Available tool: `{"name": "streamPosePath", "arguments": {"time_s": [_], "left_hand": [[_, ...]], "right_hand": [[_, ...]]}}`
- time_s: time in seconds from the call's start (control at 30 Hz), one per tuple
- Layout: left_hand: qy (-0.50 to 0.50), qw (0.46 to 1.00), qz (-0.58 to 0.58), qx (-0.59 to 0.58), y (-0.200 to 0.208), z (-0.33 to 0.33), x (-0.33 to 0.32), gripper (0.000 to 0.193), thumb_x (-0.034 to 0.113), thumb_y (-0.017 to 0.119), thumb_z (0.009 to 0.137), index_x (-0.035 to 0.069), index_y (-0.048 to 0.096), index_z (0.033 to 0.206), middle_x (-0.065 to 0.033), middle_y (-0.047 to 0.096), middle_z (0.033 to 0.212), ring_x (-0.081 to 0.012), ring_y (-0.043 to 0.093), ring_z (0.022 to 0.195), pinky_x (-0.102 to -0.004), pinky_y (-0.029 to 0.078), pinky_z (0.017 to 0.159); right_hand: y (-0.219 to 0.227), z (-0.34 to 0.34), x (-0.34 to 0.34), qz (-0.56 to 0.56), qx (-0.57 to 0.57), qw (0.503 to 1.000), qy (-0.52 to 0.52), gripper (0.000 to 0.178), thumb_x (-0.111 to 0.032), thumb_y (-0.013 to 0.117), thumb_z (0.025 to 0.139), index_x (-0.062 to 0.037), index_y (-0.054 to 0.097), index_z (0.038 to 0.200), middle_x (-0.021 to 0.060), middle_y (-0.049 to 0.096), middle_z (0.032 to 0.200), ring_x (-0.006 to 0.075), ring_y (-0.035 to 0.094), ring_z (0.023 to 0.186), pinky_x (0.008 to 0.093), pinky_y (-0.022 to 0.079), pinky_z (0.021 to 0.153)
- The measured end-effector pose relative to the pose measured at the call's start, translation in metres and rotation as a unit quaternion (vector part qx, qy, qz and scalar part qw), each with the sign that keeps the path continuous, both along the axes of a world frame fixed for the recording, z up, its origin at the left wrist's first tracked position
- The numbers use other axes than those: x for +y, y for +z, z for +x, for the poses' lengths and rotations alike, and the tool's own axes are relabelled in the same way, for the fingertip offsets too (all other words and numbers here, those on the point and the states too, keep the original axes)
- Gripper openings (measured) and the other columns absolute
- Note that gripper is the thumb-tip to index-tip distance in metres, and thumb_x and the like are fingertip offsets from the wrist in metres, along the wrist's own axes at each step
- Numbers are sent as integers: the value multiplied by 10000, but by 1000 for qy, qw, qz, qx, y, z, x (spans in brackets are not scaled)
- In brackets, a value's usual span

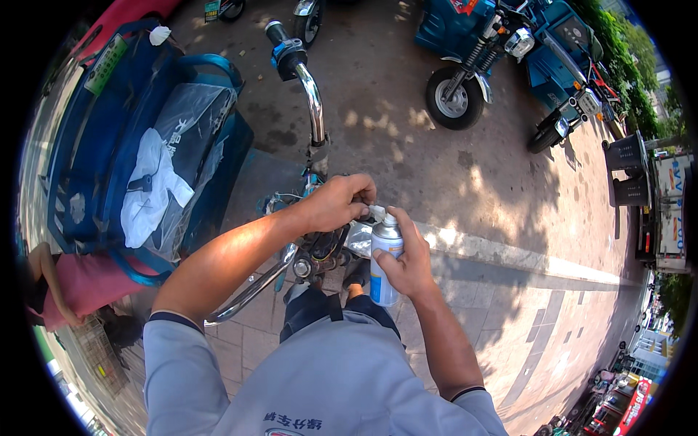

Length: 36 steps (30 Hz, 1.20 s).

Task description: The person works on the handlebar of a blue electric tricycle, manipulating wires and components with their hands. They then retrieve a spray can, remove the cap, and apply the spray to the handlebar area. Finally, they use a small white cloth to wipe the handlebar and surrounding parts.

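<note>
My right hand (pixel 408 261) is wrapped round a white and blue spray can (pixel 385 254), held upright with the index finger on its top. A small white piece (pixel 377 213) sits at the can's nozzle, touching or almost touching it; its exact kind is too small to tell. Fingers curled in a pinch, my left hand (pixel 342 202) meets that piece from the left. Below my left forearm is the stripped front of a vehicle, with exposed wires (pixel 327 247) and a chrome handlebar (pixel 311 98) whose black grip points away from me.
On the left stands a blue cargo tricycle seat (pixel 207 131) with a white cloth (pixel 156 189) on it. Someone in a pink top (pixel 91 287) is close by at lower left. Blue tricycles (pixel 465 80) are parked ahead to the right. Dark bins (pixel 627 171) stand at far right.
</note>
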<state>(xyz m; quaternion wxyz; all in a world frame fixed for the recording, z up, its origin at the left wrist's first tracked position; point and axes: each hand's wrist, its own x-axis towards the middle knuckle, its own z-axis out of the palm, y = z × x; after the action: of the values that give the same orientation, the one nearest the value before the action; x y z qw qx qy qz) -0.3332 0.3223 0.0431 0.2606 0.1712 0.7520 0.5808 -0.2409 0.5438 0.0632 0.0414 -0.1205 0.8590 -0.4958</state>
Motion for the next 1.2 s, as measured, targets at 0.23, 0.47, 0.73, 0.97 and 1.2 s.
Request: {"name": "streamPosePath", "arguments": {"time_s": [0.23,0.47,0.73,0.97,1.2], "left_hand": [[1,1000,0,12,0,1,-1,190,-65,691,899,-8,590,1050,-83,667,967,-162,690,940,-330,560,822],[12,1000,12,8,-2,3,-2,203,-39,706,881,-15,613,1060,-113,701,971,-198,698,942,-358,560,836],[16,1000,18,-8,-4,5,-2,208,-31,716,872,-19,624,1058,-122,717,971,-209,698,940,-364,557,848],[16,1000,16,3,-1,8,-3,213,-39,725,864,-18,623,1051,-121,713,961,-207,693,935,-365,555,846],[-6,999,1,36,-1,8,-4,188,-58,708,906,-3,586,1038,-88,677,961,-173,700,936,-354,564,810]], "right_hand": [[4,0,-1,4,-5,1000,3,754,-149,735,775,-93,486,1484,177,638,1186,352,689,948,414,547,807],[3,1,-1,9,2,1000,8,750,-147,731,775,-101,489,1484,180,635,1204,358,693,988,420,549,833],[6,3,-2,20,-12,1000,6,747,-170,726,772,-110,493,1479,188,638,1222,381,700,1008,432,553,845],[7,7,-2,30,-13,999,4,747,-169,732,767,-110,496,1473,183,639,1220,389,699,1013,440,553,843],[6,8,-2,30,-6,1000,8,746,-178,732,766,-107,498,1471,180,637,1206,381,699,995,441,553,822]]}}
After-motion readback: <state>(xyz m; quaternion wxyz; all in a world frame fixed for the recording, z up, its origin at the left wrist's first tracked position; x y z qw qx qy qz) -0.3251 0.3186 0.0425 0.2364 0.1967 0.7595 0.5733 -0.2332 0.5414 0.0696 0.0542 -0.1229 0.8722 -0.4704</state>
